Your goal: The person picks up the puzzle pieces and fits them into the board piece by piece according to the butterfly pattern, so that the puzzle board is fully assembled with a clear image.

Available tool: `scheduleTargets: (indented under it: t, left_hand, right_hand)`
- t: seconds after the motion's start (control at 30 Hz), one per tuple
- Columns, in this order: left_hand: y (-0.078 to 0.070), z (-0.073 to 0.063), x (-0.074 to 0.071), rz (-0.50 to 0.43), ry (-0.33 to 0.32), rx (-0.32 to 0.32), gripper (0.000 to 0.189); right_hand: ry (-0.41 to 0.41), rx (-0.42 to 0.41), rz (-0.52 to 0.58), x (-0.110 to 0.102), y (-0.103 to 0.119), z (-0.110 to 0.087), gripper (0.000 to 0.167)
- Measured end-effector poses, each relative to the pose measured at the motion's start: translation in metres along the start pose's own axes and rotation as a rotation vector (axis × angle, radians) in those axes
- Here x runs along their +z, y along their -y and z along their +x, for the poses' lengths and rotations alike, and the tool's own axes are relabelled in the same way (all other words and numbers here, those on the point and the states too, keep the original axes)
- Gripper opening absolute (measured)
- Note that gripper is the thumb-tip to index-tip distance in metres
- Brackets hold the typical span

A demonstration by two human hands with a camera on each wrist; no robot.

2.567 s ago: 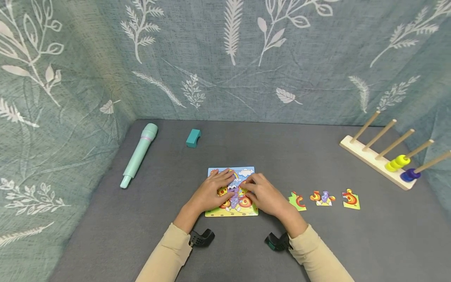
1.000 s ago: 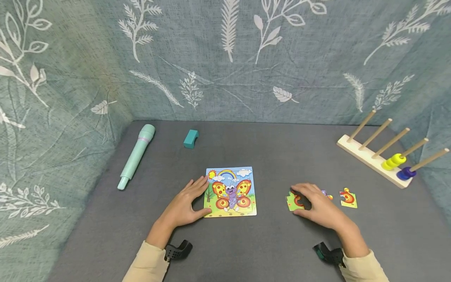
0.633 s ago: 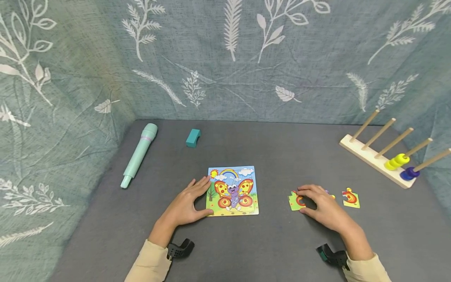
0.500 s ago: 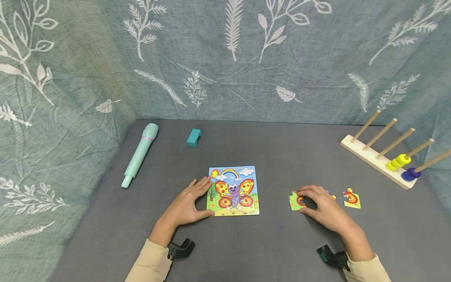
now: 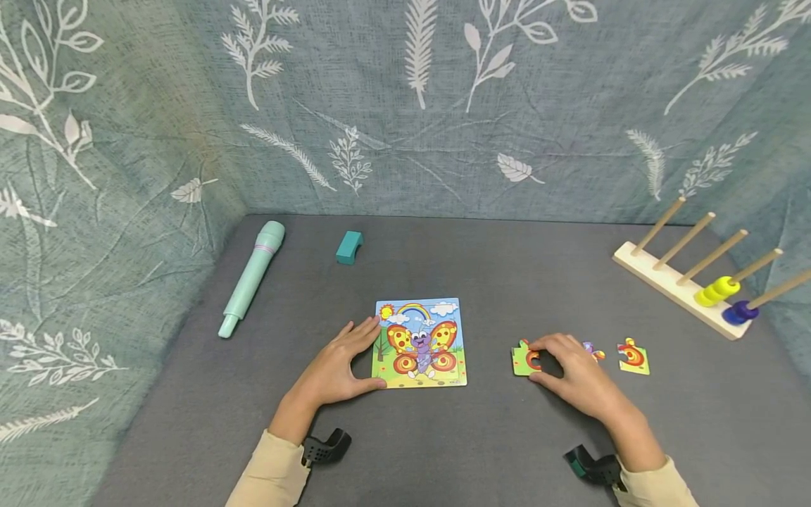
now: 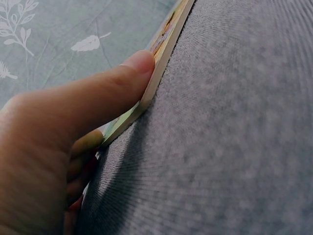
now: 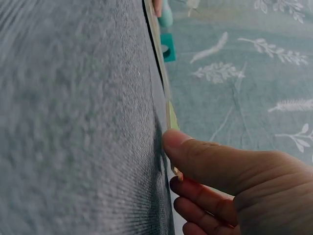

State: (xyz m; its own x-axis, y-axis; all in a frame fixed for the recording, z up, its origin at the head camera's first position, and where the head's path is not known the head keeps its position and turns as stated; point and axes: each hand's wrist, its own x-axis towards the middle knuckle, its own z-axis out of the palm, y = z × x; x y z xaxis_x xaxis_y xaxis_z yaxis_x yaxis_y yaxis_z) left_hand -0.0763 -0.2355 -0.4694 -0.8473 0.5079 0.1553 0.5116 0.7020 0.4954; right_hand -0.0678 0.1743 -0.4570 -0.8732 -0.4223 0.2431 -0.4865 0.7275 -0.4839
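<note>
A square butterfly puzzle board [image 5: 437,384] lies flat in the middle of the table. My left hand [image 5: 338,364] rests at its left side, fingers extended onto the edge and thumb at the lower left corner. In the left wrist view the thumb [image 6: 112,88] presses on the board's pale wooden edge. My right hand [image 5: 583,377] pinches a green puzzle piece with red-orange rings [image 5: 523,360] between thumb and fingers. A purple puzzle piece [image 5: 593,351] is partly hidden behind that hand. Farther right lies another ringed piece [image 5: 634,358].
A mint toy microphone [image 5: 252,278] lies at the back left, with a teal arch block [image 5: 349,248] beside it. At the far right stands a wooden peg stand [image 5: 671,285] bearing yellow and blue beads. Patterned cloth [image 5: 380,105] hangs behind the table.
Both hands were over the board earlier; the left drew back to its left side and the right went to the loose pieces. Lately the green piece has shifted slightly left in my right hand.
</note>
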Motion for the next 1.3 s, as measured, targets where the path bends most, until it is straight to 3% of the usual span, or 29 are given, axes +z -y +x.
scheduleTargets:
  t: [0.3, 0.7, 1.0, 1.3]
  left_hand:
    - [-0.001, 0.000, -0.001, -0.006, 0.023, -0.023, 0.091]
    - [-0.001, 0.000, -0.001, -0.005, 0.013, -0.015, 0.091]
    - [-0.002, 0.000, -0.003, -0.005, 0.020, -0.021, 0.092]
    - [-0.001, 0.001, -0.002, -0.003, 0.010, -0.011, 0.091]
  right_hand:
    - [-0.082, -0.104, 0.022, 0.006, 0.008, 0.003, 0.038]
    - [0.021, -0.123, 0.033, 0.018, 0.041, 0.020, 0.039]
    - [0.092, -0.197, 0.022, 0.039, 0.076, 0.043, 0.038]
    - [0.071, -0.258, 0.011, 0.065, 0.100, 0.064, 0.041]
